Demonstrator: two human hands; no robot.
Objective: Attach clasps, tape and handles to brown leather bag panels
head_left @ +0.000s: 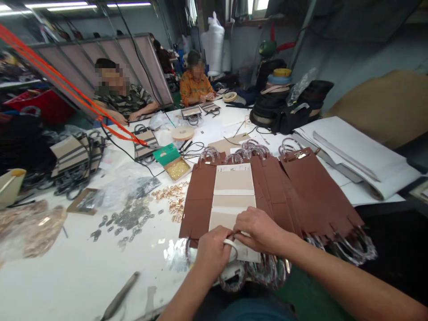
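Across the white worktop [67, 276], one pale strip [234, 180] lies on brown panels [323, 191], running near to far, under and beyond your hands. Your left hand [214, 250] and right hand [259, 229], about equally near, pinch one small brown piece [236, 234], fingers closed; overlap prevents counting the panels.
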